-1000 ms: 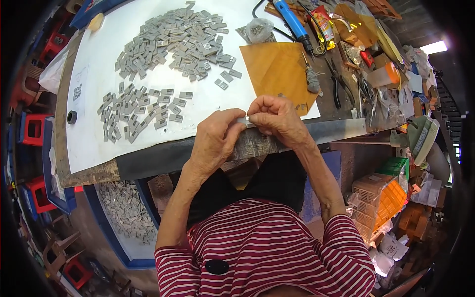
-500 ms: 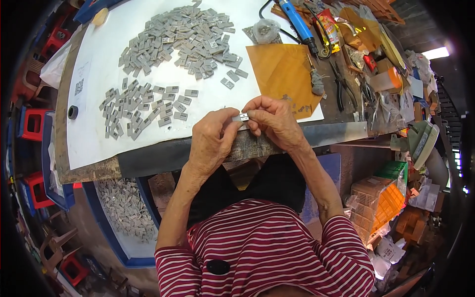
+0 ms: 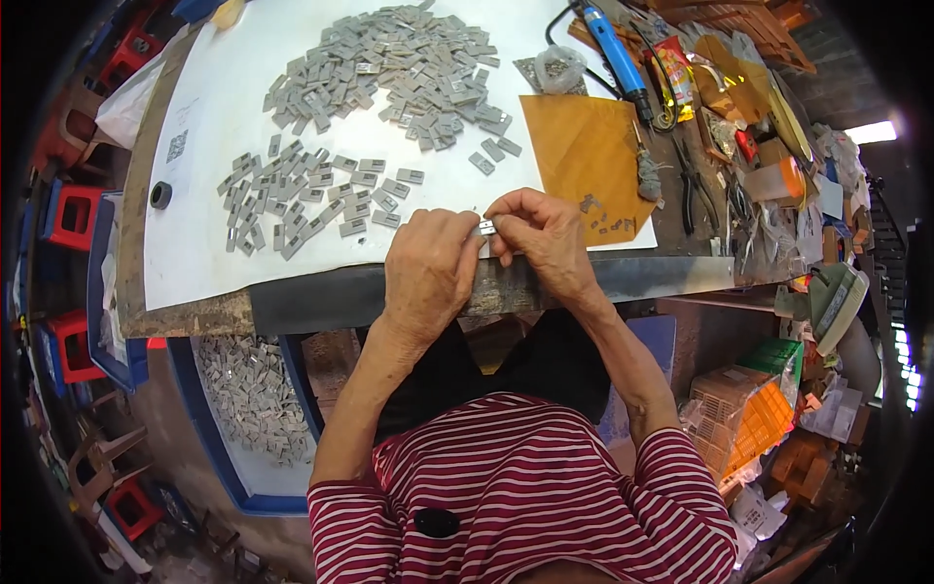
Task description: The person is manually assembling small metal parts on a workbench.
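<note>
Between the fingertips of both hands, at the table's front edge, is a small grey metal block (image 3: 485, 228). My left hand (image 3: 428, 268) pinches its left side, and my right hand (image 3: 541, 243) grips the right side with thumb and forefinger. The fingers cover most of it. Beyond my hands, on white paper (image 3: 199, 263), lies a big heap of similar grey blocks (image 3: 379, 68). Nearer and to the left spreads a looser group of grey blocks (image 3: 311, 195), many with a dark slot. On the right, an amber sheet (image 3: 574, 146) carries several tiny dark parts (image 3: 608, 224).
A blue electric screwdriver (image 3: 615, 60), black-handled pliers (image 3: 693, 185) and a bag of small parts (image 3: 556, 73) lie at the back right. A black ring (image 3: 161, 195) sits on the left. Below the table stands a blue-rimmed tray (image 3: 243, 501) of grey pieces. Orange crate (image 3: 749, 428) at lower right.
The table and everything on it have shifted a little to the right in the picture. My left hand has turned, its fingers now closing more over the block. Both hands still hold the block.
</note>
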Demonstrator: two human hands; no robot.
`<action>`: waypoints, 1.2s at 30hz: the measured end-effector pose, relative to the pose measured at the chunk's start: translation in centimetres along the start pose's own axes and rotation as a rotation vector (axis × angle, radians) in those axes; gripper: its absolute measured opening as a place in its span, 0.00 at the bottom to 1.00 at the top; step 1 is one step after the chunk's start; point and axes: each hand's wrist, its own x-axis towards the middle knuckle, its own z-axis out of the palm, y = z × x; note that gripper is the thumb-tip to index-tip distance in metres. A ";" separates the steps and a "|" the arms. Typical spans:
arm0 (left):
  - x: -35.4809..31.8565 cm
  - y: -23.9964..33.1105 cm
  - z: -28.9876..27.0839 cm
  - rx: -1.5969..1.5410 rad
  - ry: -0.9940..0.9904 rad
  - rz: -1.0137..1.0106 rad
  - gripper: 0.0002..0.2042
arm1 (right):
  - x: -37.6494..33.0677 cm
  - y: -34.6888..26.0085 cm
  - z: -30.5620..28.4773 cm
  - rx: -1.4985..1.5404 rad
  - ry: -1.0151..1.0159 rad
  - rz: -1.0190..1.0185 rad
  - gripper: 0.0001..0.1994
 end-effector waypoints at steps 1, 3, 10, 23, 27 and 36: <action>0.1 0.1 -0.2 0.047 0.013 0.022 0.09 | 0.1 -0.1 0.1 -0.007 0.012 0.005 0.05; 0.0 -0.2 -0.4 0.092 0.024 0.040 0.09 | 0.3 0.1 0.4 -0.009 0.014 0.018 0.06; -0.6 -1.9 -1.2 0.128 0.044 0.010 0.09 | 1.3 0.8 1.4 -0.146 -0.106 -0.020 0.07; -0.5 -2.9 -0.8 0.189 0.020 0.017 0.09 | 2.9 1.3 1.0 -0.817 -0.214 -0.557 0.08; -0.3 -3.3 -0.5 0.281 0.020 0.032 0.08 | 3.6 2.1 1.5 -0.940 -0.192 -0.675 0.08; 0.4 -4.6 -0.7 0.452 0.064 0.079 0.08 | 4.7 2.6 3.0 -0.947 -0.106 -0.642 0.09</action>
